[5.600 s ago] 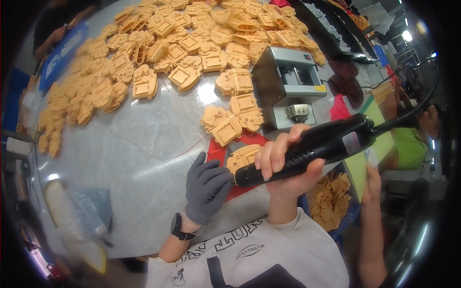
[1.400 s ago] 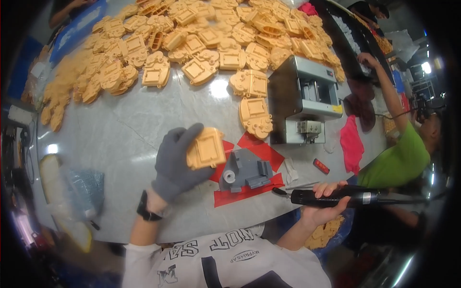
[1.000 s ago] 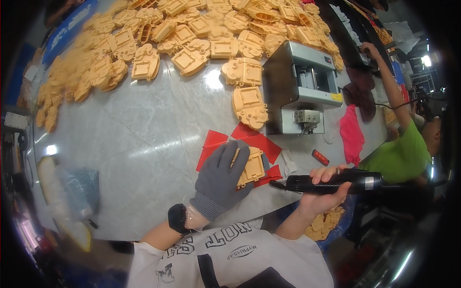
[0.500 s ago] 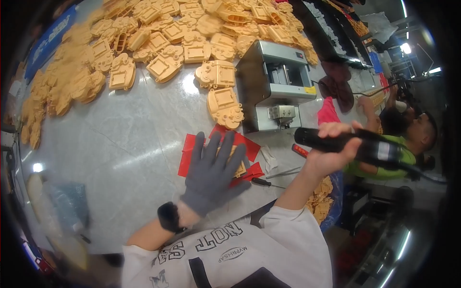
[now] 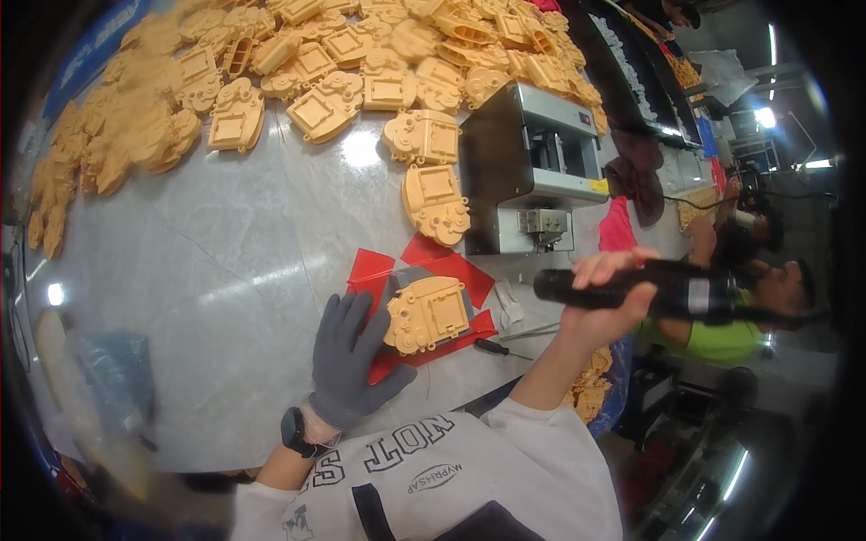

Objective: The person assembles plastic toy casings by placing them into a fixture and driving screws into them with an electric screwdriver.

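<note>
My left hand, in a grey glove, has its fingers stretched out beside a yellow plastic housing. Its fingertips are at the housing's left edge; I cannot tell whether they touch. The housing lies on a grey block with red flaps around it. To the right, in the air, my bare right hand is wrapped round a black corded electric screwdriver, held roughly level. Near the red flaps a small screwdriver with a black handle lies on the table.
A grey and black screw-feeder-like machine stands beyond the block. Many yellow housings are heaped along the far side of the grey table. A blue plastic bag is at the left; a person in green sits at the right.
My left hand has moved left and off the top of the yellow housing, uncovering it. The electric screwdriver in my right hand has shifted slightly left and down.
</note>
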A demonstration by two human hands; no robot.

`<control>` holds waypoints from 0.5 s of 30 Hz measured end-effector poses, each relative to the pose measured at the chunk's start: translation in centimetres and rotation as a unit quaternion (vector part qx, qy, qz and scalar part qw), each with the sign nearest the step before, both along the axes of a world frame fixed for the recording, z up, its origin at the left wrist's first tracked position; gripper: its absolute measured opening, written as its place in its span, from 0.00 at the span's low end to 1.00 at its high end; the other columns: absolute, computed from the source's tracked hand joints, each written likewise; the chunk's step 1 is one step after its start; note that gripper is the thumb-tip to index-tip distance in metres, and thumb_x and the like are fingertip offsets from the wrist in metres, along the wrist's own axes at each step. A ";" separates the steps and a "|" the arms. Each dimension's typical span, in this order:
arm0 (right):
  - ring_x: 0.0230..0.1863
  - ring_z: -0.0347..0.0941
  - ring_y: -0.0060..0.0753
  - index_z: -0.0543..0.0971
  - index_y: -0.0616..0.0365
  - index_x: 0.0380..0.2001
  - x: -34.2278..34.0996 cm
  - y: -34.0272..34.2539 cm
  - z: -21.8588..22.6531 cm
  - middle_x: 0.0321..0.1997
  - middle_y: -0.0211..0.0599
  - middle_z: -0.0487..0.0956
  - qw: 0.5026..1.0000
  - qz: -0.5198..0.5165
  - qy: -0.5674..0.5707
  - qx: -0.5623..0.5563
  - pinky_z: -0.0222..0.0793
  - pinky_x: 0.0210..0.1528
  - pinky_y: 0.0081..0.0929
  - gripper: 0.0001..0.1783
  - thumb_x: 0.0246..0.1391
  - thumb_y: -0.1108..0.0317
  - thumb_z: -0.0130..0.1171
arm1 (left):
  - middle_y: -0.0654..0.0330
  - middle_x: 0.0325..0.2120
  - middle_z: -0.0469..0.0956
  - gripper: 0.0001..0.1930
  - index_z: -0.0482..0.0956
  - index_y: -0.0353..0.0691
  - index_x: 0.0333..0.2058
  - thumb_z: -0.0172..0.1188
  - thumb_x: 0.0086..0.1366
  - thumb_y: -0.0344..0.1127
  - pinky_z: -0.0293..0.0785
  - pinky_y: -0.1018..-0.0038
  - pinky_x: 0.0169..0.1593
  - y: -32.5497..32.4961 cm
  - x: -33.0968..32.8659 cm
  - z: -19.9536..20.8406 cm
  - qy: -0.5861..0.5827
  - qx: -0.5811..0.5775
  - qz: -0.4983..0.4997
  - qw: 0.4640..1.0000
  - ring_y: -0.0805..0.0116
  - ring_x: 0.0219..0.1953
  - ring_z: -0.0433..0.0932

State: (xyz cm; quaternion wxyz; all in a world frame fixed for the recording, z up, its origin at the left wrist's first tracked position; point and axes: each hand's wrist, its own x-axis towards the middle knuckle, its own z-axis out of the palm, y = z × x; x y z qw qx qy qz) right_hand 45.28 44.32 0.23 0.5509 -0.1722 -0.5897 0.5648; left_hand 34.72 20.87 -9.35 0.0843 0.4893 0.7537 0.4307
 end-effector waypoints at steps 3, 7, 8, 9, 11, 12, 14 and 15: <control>0.15 0.66 0.29 0.59 0.58 0.44 0.7 -3.6 -0.2 0.20 0.36 0.69 0.992 0.116 0.044 0.038 0.63 0.20 0.24 0.33 0.50 0.43 0.56 | 0.41 0.50 0.65 0.36 0.66 0.39 0.52 0.66 0.45 0.46 0.54 0.46 0.58 -0.4 0.0 -0.1 -0.005 0.009 -0.005 1.000 0.41 0.52 0.64; 0.15 0.67 0.30 0.58 0.59 0.43 0.3 -6.0 -0.2 0.20 0.36 0.70 0.983 0.180 0.024 0.021 0.63 0.20 0.24 0.35 0.49 0.41 0.57 | 0.41 0.49 0.65 0.31 0.70 0.42 0.48 0.66 0.45 0.45 0.55 0.47 0.57 -0.4 -0.6 0.3 -0.006 -0.020 -0.025 0.999 0.41 0.51 0.64; 0.15 0.67 0.30 0.58 0.59 0.43 0.3 -6.2 -0.1 0.20 0.36 0.70 0.983 0.181 0.023 0.022 0.63 0.20 0.24 0.35 0.49 0.41 0.57 | 0.41 0.49 0.65 0.31 0.70 0.42 0.48 0.66 0.45 0.45 0.55 0.47 0.57 -0.5 -0.6 0.3 -0.006 -0.019 -0.024 1.000 0.41 0.51 0.64; 0.16 0.67 0.30 0.58 0.59 0.42 0.5 -6.3 0.0 0.20 0.36 0.70 0.983 0.184 0.024 -0.004 0.64 0.21 0.25 0.35 0.48 0.41 0.58 | 0.42 0.51 0.65 0.31 0.69 0.42 0.49 0.66 0.45 0.43 0.55 0.46 0.58 -0.5 -0.5 0.2 -0.010 -0.004 -0.027 1.000 0.41 0.53 0.64; 0.16 0.67 0.30 0.58 0.58 0.41 0.7 -6.9 0.4 0.20 0.36 0.70 0.983 0.182 0.024 -0.021 0.64 0.22 0.26 0.35 0.48 0.41 0.58 | 0.43 0.52 0.64 0.32 0.68 0.43 0.50 0.66 0.44 0.41 0.56 0.46 0.58 -0.6 -0.3 0.6 -0.013 0.020 -0.035 0.999 0.41 0.54 0.63; 0.14 0.66 0.29 0.59 0.57 0.41 0.5 -7.3 0.3 0.19 0.34 0.69 0.980 0.194 0.038 -0.038 0.64 0.21 0.26 0.33 0.49 0.41 0.56 | 0.43 0.52 0.64 0.32 0.69 0.44 0.50 0.66 0.44 0.40 0.55 0.46 0.58 -0.7 -0.4 0.8 0.003 0.023 -0.037 0.999 0.40 0.55 0.62; 0.13 0.64 0.27 0.59 0.56 0.41 0.4 -7.3 0.3 0.19 0.32 0.69 0.970 0.224 0.065 -0.066 0.64 0.21 0.27 0.31 0.51 0.40 0.53 | 0.43 0.52 0.64 0.31 0.69 0.45 0.50 0.67 0.44 0.38 0.55 0.45 0.58 0.4 -0.2 1.7 0.019 0.054 -0.061 0.997 0.40 0.55 0.62; 0.14 0.65 0.27 0.59 0.56 0.41 0.0 -7.0 0.3 0.19 0.32 0.69 0.954 0.276 0.084 -0.084 0.63 0.21 0.27 0.32 0.51 0.40 0.53 | 0.46 0.51 0.65 0.27 0.71 0.45 0.47 0.66 0.45 0.39 0.54 0.45 0.58 0.1 -0.1 2.3 0.034 0.042 -0.047 0.997 0.41 0.54 0.62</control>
